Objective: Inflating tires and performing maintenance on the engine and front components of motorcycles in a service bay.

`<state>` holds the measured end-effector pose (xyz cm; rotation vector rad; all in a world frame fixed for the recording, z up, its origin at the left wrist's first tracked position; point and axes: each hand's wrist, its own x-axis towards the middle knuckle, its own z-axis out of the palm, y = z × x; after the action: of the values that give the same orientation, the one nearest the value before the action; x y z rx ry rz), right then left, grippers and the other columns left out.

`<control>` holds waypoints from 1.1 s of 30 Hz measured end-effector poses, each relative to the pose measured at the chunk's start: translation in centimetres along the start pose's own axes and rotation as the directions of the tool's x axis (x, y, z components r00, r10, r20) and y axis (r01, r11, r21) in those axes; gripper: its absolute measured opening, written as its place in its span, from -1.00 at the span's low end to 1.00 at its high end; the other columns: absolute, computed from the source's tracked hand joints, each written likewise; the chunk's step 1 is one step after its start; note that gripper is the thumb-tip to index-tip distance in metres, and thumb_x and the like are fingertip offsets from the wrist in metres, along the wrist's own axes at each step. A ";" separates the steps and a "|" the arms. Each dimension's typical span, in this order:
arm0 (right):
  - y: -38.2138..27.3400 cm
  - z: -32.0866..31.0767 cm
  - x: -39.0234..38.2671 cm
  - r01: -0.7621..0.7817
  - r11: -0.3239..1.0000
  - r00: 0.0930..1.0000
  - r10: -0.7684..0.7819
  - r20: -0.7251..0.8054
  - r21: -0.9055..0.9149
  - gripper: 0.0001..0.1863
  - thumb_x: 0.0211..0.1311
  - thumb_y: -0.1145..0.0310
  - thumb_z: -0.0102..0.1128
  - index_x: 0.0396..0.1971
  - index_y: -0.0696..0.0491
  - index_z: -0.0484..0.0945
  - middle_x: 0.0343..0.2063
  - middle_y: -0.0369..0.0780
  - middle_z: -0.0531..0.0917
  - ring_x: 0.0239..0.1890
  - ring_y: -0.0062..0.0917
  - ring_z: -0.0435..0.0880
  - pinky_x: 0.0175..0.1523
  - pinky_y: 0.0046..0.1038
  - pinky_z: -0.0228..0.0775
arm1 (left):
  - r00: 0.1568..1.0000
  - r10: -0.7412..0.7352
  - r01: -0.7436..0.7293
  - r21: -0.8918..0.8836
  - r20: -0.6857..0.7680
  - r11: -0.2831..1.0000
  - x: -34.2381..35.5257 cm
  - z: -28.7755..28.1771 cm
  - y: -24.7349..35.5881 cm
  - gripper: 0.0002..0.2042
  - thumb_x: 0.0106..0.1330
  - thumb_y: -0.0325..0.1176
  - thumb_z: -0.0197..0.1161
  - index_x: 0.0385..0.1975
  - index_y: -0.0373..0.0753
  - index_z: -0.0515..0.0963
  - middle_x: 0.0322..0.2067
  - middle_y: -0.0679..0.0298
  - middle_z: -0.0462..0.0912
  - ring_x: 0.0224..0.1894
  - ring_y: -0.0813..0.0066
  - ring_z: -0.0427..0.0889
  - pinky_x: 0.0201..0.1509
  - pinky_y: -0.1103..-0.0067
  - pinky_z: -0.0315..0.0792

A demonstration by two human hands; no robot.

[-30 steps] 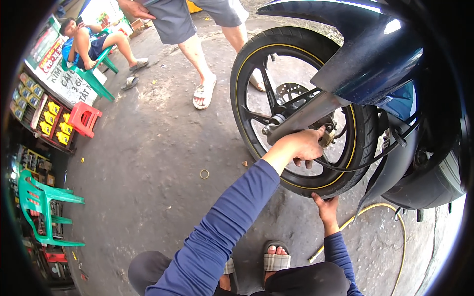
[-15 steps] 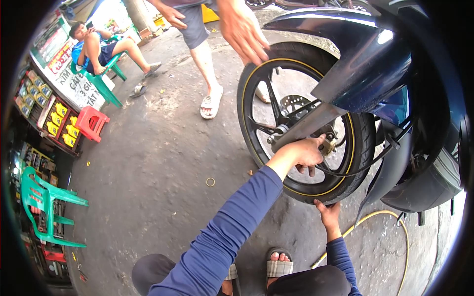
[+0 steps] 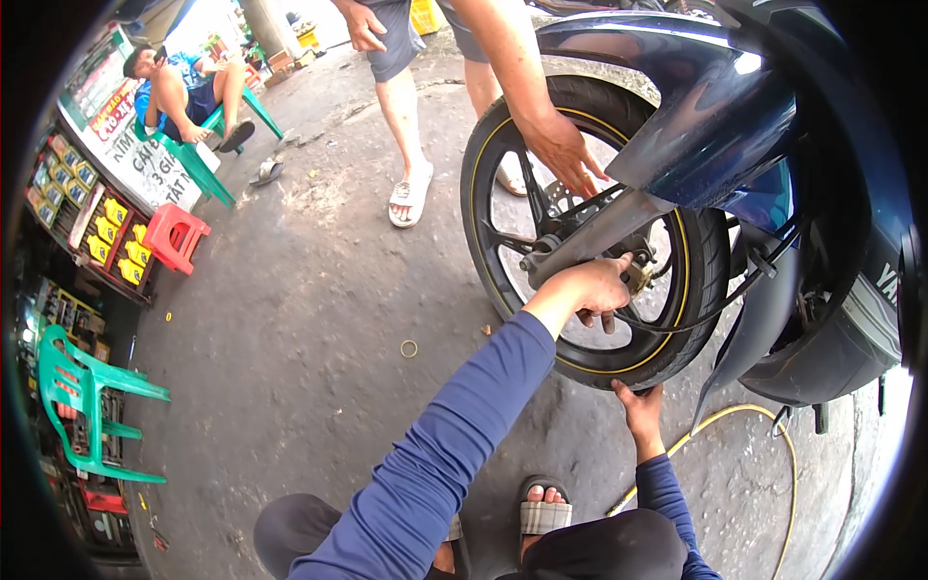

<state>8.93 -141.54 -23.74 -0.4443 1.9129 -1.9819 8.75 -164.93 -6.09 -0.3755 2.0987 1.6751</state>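
Observation:
A motorbike's front wheel (image 3: pixel 483 164), black with a yellow rim stripe, stands between the legs of its grey fork (image 3: pixel 604 232). My left hand (image 3: pixel 592 290) reaches across to the brake caliper (image 3: pixel 638 278), a finger stretched along its top and others bent below it. Down at the bottom of the tyre (image 3: pixel 667 362), my right hand (image 3: pixel 643 414) grips the tread from underneath, its fingertips partly hidden. Another person's hand (image 3: pixel 561 145) reaches over the tyre from the far side, fingers by the spokes and the brake disc (image 3: pixel 559 198).
A dark blue front mudguard (image 3: pixel 696 126) overhangs the wheel. Behind my right hand, a yellow hose (image 3: pixel 735 411) curves over the ground. A small ring (image 3: pixel 409 349) lies on the pavement. Left stand a green chair (image 3: pixel 92 406), a red stool (image 3: pixel 174 237) and shelves of bottles (image 3: pixel 106 237).
The other person's hand has gone from the tyre's top edge in over the wheel, towards the spokes. The seated person has shifted and lifted a foot. My hands keep their places.

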 end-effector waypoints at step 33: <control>0.0 -0.4 0.3 0.009 0.998 0.999 -0.007 0.033 -0.060 -0.45 -0.12 0.54 0.42 -0.06 0.23 0.41 -0.18 -0.20 0.60 -0.13 -0.55 0.57 0.04 -0.48 0.39 | 0.981 0.082 -0.053 0.162 -0.174 0.985 1.0 0.0 -0.7 -0.27 0.07 -0.47 -0.02 0.37 -0.14 0.03 -0.59 0.16 0.60 -0.65 0.47 0.54 -0.66 0.52 0.40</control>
<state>8.51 -141.35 -23.76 -0.4984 1.9577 -1.9145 8.23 -165.06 -7.15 -0.4242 2.3826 1.5499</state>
